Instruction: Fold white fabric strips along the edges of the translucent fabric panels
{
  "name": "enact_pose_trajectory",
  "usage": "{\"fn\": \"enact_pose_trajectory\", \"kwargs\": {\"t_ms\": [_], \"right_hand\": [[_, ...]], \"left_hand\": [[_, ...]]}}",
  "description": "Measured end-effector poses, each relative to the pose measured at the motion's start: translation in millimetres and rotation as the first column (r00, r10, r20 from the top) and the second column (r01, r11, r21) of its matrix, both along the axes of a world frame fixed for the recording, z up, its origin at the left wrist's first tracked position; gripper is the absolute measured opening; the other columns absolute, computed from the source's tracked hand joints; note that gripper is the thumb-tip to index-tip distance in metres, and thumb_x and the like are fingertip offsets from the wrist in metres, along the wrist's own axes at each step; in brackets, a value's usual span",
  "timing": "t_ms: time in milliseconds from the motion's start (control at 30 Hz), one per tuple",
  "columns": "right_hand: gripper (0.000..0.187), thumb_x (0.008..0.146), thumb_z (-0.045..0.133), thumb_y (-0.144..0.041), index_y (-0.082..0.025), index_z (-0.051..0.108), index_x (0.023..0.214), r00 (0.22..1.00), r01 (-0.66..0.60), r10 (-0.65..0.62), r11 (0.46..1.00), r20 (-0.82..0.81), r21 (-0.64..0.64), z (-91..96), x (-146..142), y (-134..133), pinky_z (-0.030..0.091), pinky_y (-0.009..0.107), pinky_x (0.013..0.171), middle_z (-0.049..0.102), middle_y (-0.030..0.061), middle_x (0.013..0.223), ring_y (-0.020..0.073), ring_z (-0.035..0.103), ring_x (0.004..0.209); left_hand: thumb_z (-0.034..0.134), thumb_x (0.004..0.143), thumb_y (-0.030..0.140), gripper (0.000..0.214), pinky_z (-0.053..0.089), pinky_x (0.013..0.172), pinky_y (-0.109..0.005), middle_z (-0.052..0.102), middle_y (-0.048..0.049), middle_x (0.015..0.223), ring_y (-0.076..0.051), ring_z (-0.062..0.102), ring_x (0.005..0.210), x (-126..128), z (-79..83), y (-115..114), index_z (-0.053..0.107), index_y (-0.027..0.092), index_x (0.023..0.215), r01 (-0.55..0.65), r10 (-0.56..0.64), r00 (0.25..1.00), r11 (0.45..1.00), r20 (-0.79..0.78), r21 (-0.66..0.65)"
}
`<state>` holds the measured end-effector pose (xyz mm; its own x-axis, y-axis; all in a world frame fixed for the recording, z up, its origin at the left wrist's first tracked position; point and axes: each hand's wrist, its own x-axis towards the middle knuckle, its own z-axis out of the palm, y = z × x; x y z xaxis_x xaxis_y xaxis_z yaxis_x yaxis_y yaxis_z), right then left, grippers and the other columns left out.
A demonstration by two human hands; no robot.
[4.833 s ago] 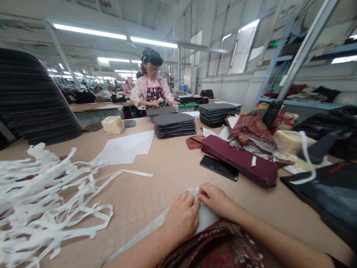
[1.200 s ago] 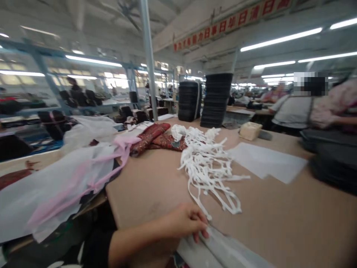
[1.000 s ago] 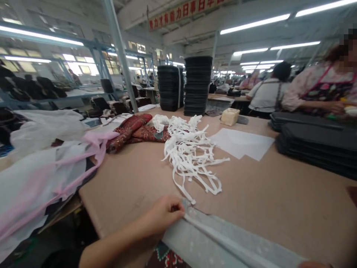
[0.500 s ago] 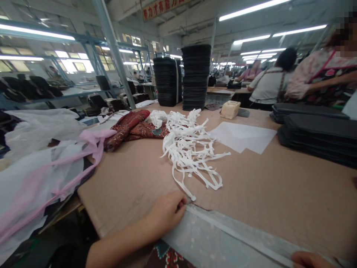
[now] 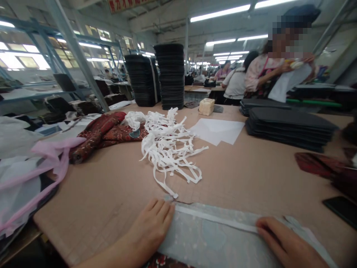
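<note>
A pale grey-blue fabric piece (image 5: pixel 214 234) lies at the table's near edge, its faint pattern showing through. Along its far edge runs a narrow white strip (image 5: pixel 214 217). My left hand (image 5: pixel 152 225) is closed at the fabric's left corner, fingers bent over the edge beside the strip's end. At the right, my right hand (image 5: pixel 287 240) pinches the strip against the fabric with thumb and forefinger. Beyond my left hand lies a loose tangle of white strips (image 5: pixel 170 145). Dark red patterned cloth peeks out under the fabric's near side.
Rolled red patterned cloth (image 5: pixel 100 132) and pink-white sheeting (image 5: pixel 60 152) lie left. White paper sheets (image 5: pixel 219 130), a yellowish block (image 5: pixel 206 107) and stacked black panels (image 5: pixel 290 126) sit beyond. A dark phone-like object (image 5: pixel 341 210) is at right. A co-worker (image 5: pixel 270 74) stands across the table.
The view has turned right. My left hand now lies flatter over the fabric's corner, and my right hand has come further into view on the strip. The co-worker now holds up a white sheet.
</note>
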<state>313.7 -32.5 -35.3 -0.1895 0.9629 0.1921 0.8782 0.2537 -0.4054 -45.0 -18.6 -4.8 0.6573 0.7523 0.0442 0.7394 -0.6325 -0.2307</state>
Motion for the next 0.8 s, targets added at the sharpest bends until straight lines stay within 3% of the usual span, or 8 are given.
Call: {"fn": "enact_pose_trajectory", "kwargs": {"t_ms": [100, 233, 400, 633, 800], "right_hand": [[0.024, 0.084, 0.039, -0.035, -0.024, 0.058, 0.075, 1.0, 0.011, -0.011, 0.998, -0.004, -0.063, 15.2, -11.4, -0.3, 0.048, 0.032, 0.063, 0.064, 0.004, 0.075, 0.021, 0.061, 0.07], [0.023, 0.085, 0.036, -0.03, -0.022, 0.056, 0.074, 1.0, 0.006, -0.008, 0.992, -0.018, -0.128, 23.7, -16.7, 0.1, 0.046, 0.032, 0.064, 0.062, 0.0039, 0.074, 0.0203, 0.059, 0.07], [0.019, 0.085, 0.038, -0.019, -0.021, 0.053, 0.075, 0.999, 0.024, -0.02, 0.987, 0.028, -0.158, 23.4, -19.0, 0.4, 0.044, 0.031, 0.064, 0.061, 0.003, 0.075, 0.0194, 0.058, 0.071], [0.013, 0.085, 0.044, -0.012, -0.018, 0.052, 0.076, 0.987, 0.042, -0.019, 0.989, 0.161, -0.14, 23.2, -24.0, -1.0, 0.042, 0.03, 0.064, 0.059, 0.0044, 0.077, 0.0196, 0.056, 0.072], [0.012, 0.085, 0.046, -0.01, -0.017, 0.053, 0.077, 0.986, 0.08, -0.057, 0.986, 0.158, -0.147, 26.3, -26.4, -1.4, 0.04, 0.028, 0.063, 0.059, 0.0036, 0.076, 0.0182, 0.056, 0.071]], "left_hand": [[0.045, 0.086, 0.012, 0.043, 0.038, 0.086, -0.044, 0.057, -0.0132, 0.111, -0.027, 0.052, 0.097, -1.4, -0.5, -1.8, 0.043, 0.02, 0.128, 0.023, -0.024, 0.999, 0.999, -0.034, -0.04], [0.043, 0.085, 0.009, 0.043, 0.038, 0.089, -0.045, 0.057, -0.0103, 0.114, -0.027, 0.051, 0.102, 0.1, 5.9, 5.8, 0.048, 0.024, 0.125, 0.025, -0.032, 0.998, 0.99, -0.047, -0.138], [0.045, 0.083, 0.009, 0.037, 0.04, 0.091, -0.037, 0.057, -0.0108, 0.117, -0.024, 0.051, 0.104, 9.3, 16.2, 15.6, 0.053, 0.016, 0.118, 0.12, -0.138, 0.989, 0.96, -0.057, -0.254], [0.043, 0.081, 0.001, 0.051, 0.044, 0.081, -0.041, 0.059, -0.0126, 0.106, -0.025, 0.055, 0.093, 28.0, 8.2, 19.0, 0.045, 0.019, 0.128, 0.176, -0.197, 0.974, 0.969, -0.116, -0.172], [0.042, 0.081, 0.004, 0.027, 0.045, 0.069, -0.038, 0.061, -0.0117, 0.09, -0.025, 0.055, 0.081, 63.1, 13.4, 20.3, 0.063, 0.012, 0.096, 0.181, -0.219, 0.959, 0.962, -0.178, -0.205]]}}
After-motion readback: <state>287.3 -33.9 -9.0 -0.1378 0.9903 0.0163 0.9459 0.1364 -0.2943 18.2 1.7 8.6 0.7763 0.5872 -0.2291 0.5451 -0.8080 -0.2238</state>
